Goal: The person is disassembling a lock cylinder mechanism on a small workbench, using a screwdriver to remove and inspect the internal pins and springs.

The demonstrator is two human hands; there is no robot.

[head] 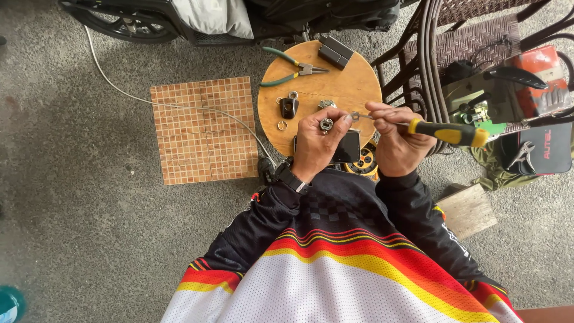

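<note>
The left hand (317, 140) pinches a small metal part (326, 124) over the bench (353, 84); the right hand (397, 140) grips a screwdriver (445, 131), tip at the part's 3 o'clock. A slip could jab fingers or drop the part among the bits (289, 107) at 9 o'clock.

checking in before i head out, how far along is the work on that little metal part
Looks done: small pieces are already laid out on the round wooden board, among them a black fob-shaped piece and a loose ring.

In hand: the left hand pinches a small metal part, and the right hand holds a yellow-handled screwdriver tip to it.

Left: the pieces lie apart, unassembled; green pliers sit unused.
</note>
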